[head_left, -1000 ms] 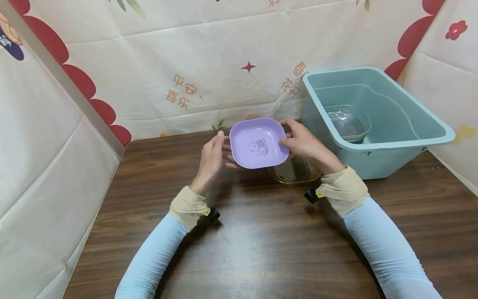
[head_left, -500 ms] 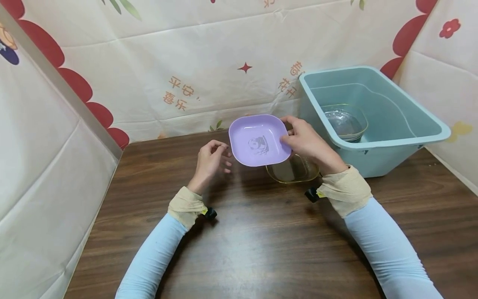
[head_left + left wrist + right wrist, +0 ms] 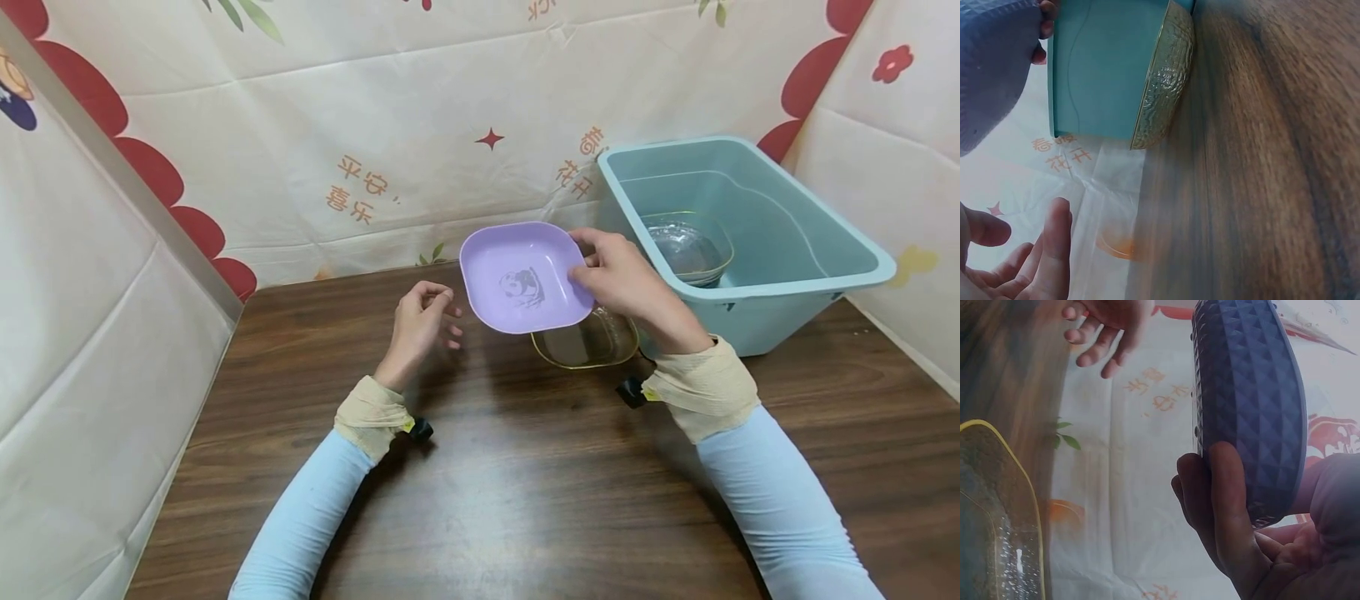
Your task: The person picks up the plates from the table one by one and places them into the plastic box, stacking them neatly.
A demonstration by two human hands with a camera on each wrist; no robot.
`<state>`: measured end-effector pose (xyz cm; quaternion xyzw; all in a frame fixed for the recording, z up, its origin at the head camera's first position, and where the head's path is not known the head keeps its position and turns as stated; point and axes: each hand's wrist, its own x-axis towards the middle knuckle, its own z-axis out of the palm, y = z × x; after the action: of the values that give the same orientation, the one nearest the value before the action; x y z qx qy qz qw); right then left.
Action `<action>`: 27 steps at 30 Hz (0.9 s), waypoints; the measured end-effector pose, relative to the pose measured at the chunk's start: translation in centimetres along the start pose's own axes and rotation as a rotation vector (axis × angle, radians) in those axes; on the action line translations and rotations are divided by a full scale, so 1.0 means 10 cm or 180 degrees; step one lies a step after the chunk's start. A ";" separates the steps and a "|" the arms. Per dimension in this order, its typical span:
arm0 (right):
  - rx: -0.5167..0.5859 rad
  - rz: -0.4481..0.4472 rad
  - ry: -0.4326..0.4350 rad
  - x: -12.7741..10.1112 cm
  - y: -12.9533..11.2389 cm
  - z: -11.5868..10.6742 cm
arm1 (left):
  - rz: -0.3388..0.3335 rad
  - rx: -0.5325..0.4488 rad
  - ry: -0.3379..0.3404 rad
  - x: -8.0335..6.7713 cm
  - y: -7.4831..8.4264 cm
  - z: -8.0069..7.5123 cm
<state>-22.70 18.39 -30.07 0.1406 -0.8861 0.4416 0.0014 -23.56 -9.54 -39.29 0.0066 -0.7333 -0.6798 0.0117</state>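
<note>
My right hand (image 3: 624,279) pinches the right side of a purple square dish (image 3: 517,283), thumb inside and fingers beneath. A grey panda print marks its inner base; in the right wrist view the dish's outer wall (image 3: 1250,394) shows a diamond-studded texture. Left of the dish, my left hand (image 3: 420,329) hangs apart from it with loosely bent fingers, holding nothing. Below the dish and partly covered by it, a clear gold-rimmed dish (image 3: 588,343) sits on the table. The left wrist view shows that clear dish's rippled side (image 3: 1166,81).
A blue-green plastic tub (image 3: 795,292) stands at the back right, with several clear gold-rimmed dishes (image 3: 686,246) stacked inside at its left. The wooden table (image 3: 465,500) meets a printed cloth backdrop (image 3: 300,125) behind and at both sides.
My left hand has let go of the purple dish and drawn back to the left. The right hand keeps hold and has raised the dish slightly, uncovering more of the clear dish.
</note>
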 end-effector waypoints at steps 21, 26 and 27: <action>-0.0161 0.0084 0.0105 -0.11 -0.15 -0.17 | -0.0037 0.0181 -0.0091 0.00 -0.04 0.00; -0.0186 0.0108 0.0078 -0.17 -0.21 -0.22 | -0.0025 0.0178 -0.0103 0.00 -0.04 0.01; -0.0192 0.0110 0.0077 -0.18 -0.21 -0.22 | -0.0020 0.0178 -0.0108 0.00 -0.04 0.01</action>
<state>-20.74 19.37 -27.27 0.1198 -0.9013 0.4162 0.0088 -23.57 -9.45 -39.68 -0.0023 -0.7520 -0.6591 -0.0030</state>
